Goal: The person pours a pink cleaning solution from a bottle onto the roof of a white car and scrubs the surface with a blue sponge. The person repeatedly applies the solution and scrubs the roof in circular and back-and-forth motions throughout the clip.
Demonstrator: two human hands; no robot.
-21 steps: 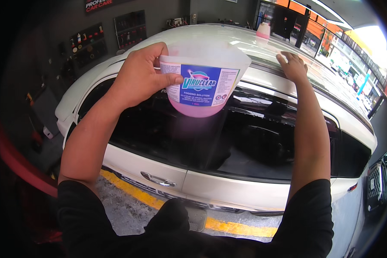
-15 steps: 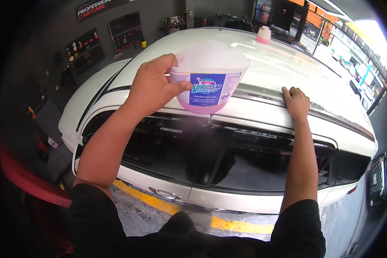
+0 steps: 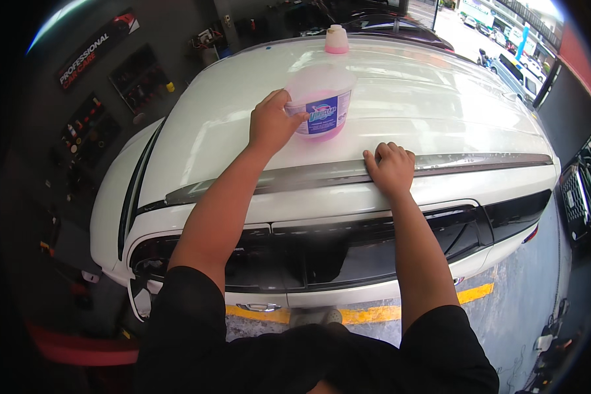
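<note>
My left hand (image 3: 274,125) grips a translucent plastic container (image 3: 323,115) by its left side, thumb over the edge of its blue and white label. Pink liquid shows in the container's lower part. It is over the white car roof (image 3: 210,125), beyond the near roof rail (image 3: 315,176); whether its base touches the roof I cannot tell. My right hand (image 3: 392,169) is closed on that grey rail, fingers bent over it. On the far side of the roof stands a smaller container (image 3: 337,41) with a whitish top and pink lower part.
Below the rail are the car's dark side windows (image 3: 354,253) and a door handle (image 3: 259,306). A yellow floor stripe (image 3: 374,314) runs along the car. Tool boards (image 3: 138,79) hang on the dark wall at left. Another dark vehicle (image 3: 578,194) stands at right.
The left hand and its container have moved farther over the roof, beyond the rail. My view has shifted, showing more of the roof. The right hand stays at the rail.
</note>
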